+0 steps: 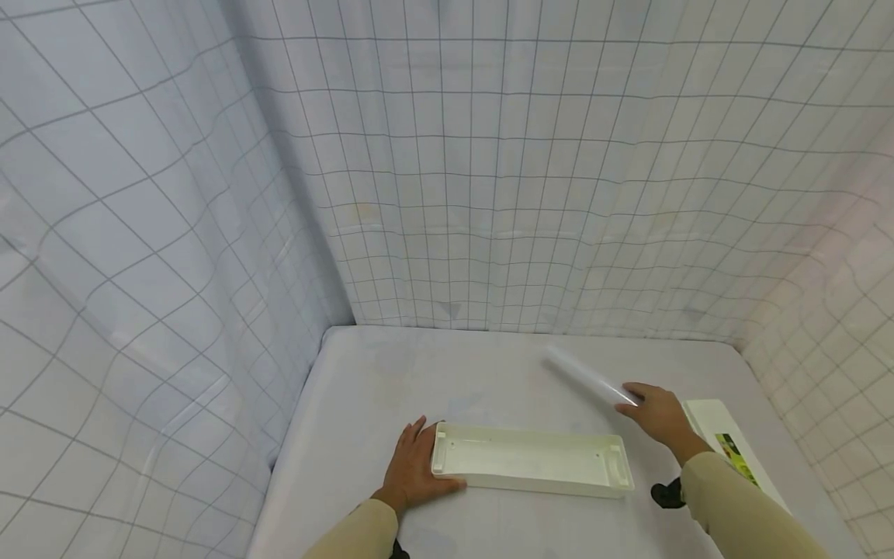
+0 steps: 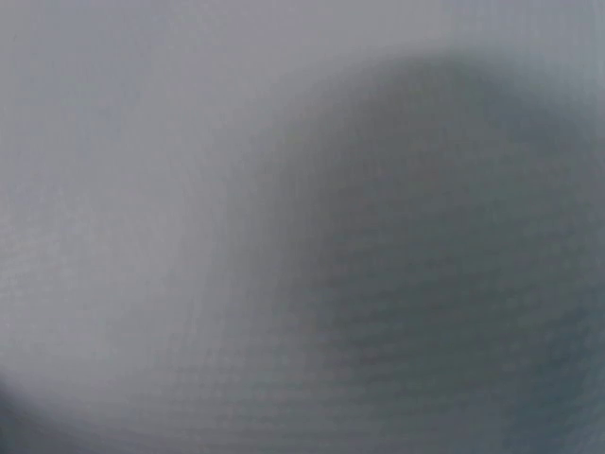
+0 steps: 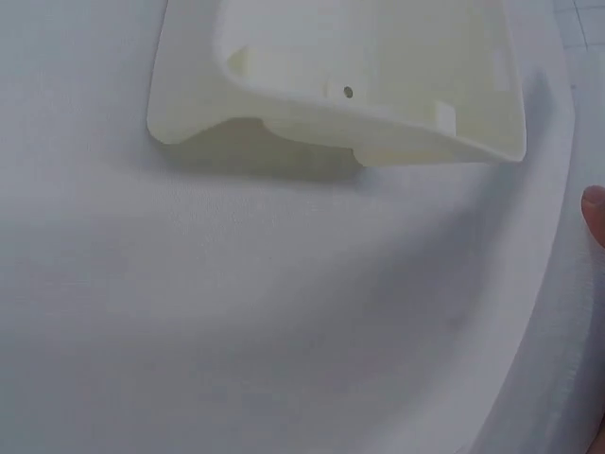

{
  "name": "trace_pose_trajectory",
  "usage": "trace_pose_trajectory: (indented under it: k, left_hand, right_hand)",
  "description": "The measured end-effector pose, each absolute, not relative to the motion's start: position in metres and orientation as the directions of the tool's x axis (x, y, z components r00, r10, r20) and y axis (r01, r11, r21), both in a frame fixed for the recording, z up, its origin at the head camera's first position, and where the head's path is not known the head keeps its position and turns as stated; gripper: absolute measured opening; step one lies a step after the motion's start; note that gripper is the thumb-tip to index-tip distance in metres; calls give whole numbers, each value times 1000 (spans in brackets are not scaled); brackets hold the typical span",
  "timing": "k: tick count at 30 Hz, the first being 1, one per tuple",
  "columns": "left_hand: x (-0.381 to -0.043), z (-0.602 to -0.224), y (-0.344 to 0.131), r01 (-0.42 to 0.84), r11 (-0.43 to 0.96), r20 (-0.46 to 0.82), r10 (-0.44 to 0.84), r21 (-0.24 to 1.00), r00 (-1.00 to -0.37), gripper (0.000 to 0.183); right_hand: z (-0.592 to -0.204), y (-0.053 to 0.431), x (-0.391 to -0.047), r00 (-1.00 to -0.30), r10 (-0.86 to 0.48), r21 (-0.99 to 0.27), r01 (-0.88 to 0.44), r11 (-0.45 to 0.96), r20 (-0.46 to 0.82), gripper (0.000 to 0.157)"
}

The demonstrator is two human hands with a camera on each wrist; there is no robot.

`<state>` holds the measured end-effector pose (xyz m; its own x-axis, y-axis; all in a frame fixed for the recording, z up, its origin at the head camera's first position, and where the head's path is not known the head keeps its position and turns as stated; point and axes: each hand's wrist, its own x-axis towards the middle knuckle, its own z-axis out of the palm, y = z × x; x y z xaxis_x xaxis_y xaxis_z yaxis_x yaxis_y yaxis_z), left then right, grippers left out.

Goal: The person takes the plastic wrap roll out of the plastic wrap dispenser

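A long, shallow off-white plastic box (image 1: pixel 534 458) lies open side up on the table. My left hand (image 1: pixel 414 466) holds its left end, thumb along the near side and fingers at the far corner. To the right of the box, my right hand (image 1: pixel 660 415) grips the near end of a glossy, translucent roll of plastic wrap (image 1: pixel 583 375), which slants away to the far left. In the right wrist view, the box's end (image 3: pixel 378 104) is at the top, and fingertips (image 3: pixel 596 210) show at the right edge beside the roll (image 3: pixel 558 378). The left wrist view is only a grey blur.
A long white lid-like piece (image 1: pixel 712 419) with a green and yellow label (image 1: pixel 736 458) lies at the right, partly behind the right forearm. A white cloth covers the table (image 1: pixel 391 373). White sheets with a dark grid (image 1: pixel 454 194) hang at the back and both sides.
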<state>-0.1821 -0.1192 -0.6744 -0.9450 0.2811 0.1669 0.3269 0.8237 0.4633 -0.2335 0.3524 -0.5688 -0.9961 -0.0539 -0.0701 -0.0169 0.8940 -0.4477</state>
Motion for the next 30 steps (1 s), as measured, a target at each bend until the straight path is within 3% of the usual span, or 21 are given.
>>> trace_pose_trajectory:
  k: [11,30]
  left_hand:
    - [-181,-672,-118,296,816,129,268,496,-955,110]
    - [-180,-670,-119,300,822,130,272,484,-954,110]
  right_hand:
    - [-576,369,-228,-981,74,-450,148,881,-177,69]
    - [-594,386,-211,-946,263,-490,322,810,-187,70]
